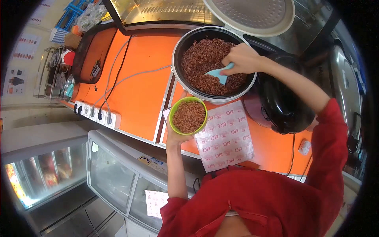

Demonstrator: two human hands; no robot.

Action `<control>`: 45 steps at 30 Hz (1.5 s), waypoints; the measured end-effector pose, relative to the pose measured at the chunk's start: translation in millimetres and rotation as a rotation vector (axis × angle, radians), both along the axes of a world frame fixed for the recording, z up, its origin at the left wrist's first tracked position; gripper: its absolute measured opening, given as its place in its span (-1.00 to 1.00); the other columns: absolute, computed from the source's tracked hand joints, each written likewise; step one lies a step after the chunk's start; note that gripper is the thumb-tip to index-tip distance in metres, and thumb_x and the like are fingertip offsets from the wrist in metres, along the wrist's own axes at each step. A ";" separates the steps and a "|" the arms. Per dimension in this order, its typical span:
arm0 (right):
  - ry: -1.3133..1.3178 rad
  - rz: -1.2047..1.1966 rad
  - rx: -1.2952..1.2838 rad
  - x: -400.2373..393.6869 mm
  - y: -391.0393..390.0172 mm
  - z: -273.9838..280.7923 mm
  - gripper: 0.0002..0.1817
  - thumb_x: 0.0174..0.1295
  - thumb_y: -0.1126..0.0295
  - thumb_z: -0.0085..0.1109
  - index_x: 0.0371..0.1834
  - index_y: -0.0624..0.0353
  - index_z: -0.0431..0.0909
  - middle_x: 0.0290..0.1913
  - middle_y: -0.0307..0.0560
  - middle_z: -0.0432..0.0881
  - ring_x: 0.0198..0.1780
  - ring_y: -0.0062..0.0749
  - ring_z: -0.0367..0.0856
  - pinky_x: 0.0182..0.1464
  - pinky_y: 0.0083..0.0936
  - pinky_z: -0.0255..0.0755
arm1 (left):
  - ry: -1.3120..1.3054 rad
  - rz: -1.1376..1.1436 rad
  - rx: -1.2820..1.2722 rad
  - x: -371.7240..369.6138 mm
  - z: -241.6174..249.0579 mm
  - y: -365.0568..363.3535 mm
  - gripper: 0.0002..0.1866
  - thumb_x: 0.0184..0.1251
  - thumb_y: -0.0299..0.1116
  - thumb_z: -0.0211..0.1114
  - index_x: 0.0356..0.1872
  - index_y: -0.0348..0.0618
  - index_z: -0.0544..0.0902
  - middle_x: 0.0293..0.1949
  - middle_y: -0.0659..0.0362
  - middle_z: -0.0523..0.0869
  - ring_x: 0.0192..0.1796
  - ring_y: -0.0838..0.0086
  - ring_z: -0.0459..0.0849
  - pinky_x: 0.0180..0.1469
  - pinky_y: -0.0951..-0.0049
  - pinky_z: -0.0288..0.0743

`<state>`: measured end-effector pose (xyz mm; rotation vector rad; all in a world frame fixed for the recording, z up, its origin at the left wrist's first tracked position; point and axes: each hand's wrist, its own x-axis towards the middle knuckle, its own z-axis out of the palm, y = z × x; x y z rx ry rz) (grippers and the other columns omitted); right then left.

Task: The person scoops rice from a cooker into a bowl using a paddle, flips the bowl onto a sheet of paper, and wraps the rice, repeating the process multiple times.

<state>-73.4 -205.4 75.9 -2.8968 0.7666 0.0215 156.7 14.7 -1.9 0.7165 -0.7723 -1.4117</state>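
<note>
My left hand (176,136) is wrapped round a lime-green bowl (205,122), holding it up beside the rice cooker. Reddish-brown cooked rice (189,116) fills the bowl close to its rim. In my right hand (242,59) is a light-blue rice paddle (218,73), gripped by its handle. Its blade rests against the brown rice (203,55) inside the open rice cooker (175,75), and the lower edge of the blade is partly in the grains. Beneath and right of the bowl lies a sheet of printed wrapping paper (225,136).
A black-lidded cooker (286,94) stands right of the open one, whose raised lid (256,15) leans back. Cables cross the orange counter (138,87) to a power strip (96,113). A dark tray (92,59) lies at left. Below is a glass-topped freezer (112,172).
</note>
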 end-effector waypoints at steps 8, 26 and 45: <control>-0.055 -0.166 0.279 -8.8 -21.4 -7.5 -0.44 0.06 -0.14 0.19 -0.74 0.16 0.45 -0.74 -0.04 0.34 -0.62 -0.18 0.37 -0.51 -0.33 0.18 | 0.082 0.139 0.010 -3.9 4.4 3.6 0.05 -0.45 -0.43 0.66 0.26 -0.34 0.28 0.25 -0.02 0.40 0.20 0.23 0.50 0.22 0.20 0.47; -0.062 -0.178 -0.782 -12.0 69.5 76.8 -0.69 0.15 0.10 0.13 -0.48 0.13 0.55 -0.68 -0.21 0.46 -0.61 -0.45 0.48 -0.48 -0.55 0.28 | -1.078 0.543 -0.041 -75.5 74.3 -109.2 -0.05 -0.45 -0.20 0.70 0.04 -0.31 0.30 -0.01 -0.07 0.48 0.07 0.14 0.52 0.14 0.25 0.39; -0.526 -0.589 0.359 -37.8 106.0 66.6 -0.66 0.40 0.31 -0.12 0.20 -0.02 0.45 -0.51 0.20 0.55 -0.44 0.05 0.60 -0.34 -0.32 0.45 | -0.466 0.236 -0.112 -76.2 66.4 -131.5 -0.09 -0.38 -0.56 0.66 0.09 -0.43 0.26 0.03 -0.07 0.51 0.06 0.31 0.57 0.12 0.35 0.52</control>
